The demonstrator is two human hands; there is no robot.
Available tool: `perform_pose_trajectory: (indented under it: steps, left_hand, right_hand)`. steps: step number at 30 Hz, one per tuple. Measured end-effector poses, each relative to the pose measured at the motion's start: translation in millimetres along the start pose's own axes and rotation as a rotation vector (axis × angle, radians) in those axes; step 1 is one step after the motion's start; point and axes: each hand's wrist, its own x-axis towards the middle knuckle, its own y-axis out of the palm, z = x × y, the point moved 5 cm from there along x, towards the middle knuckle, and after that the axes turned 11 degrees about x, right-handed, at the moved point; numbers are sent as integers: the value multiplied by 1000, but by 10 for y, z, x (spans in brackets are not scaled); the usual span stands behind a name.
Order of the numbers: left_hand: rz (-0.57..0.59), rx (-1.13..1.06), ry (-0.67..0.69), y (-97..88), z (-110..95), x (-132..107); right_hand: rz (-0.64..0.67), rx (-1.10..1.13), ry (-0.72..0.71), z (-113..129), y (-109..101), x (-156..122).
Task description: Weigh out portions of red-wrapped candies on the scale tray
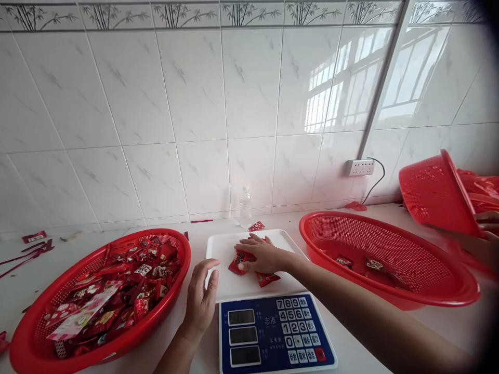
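Observation:
My right hand [263, 255] lies over several small red snack packets [268, 280] on the white pan [224, 278] of a digital scale. Its fingers are stretched out and spread across the packets, hiding part of them. Close to the pan's left edge is my left hand [201, 301], fingers apart and nothing in it. In front of the pan is the scale's blue keypad panel [276, 332], whose three displays look dark. A red plastic basket [187, 259] to the left is heaped with red packets. On the right, another red basket [429, 291] has a few packets at its bottom.
A clear plastic bottle [245, 208] stands by the tiled wall behind the scale. At far right, another person's hands [487, 228] hold a tilted red basket [432, 192]. A power strip [360, 167] is on the wall. Dark red ribbons [33, 253] lie at far left.

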Motion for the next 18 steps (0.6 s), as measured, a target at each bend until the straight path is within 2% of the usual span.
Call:
perform_pose_trajectory:
  steps: [7, 14, 18]
  left_hand:
    - [3, -1, 16, -15, -30, -9]
    - [14, -10, 13, -16, -30, -6]
    - [19, -6, 18, -13, -29, -6]
  right_hand:
    - [-71, -15, -54, -12, -33, -5]
    - [46, -9, -120, 61, 50, -33]
    - [-8, 22, -161, 57, -10, -62]
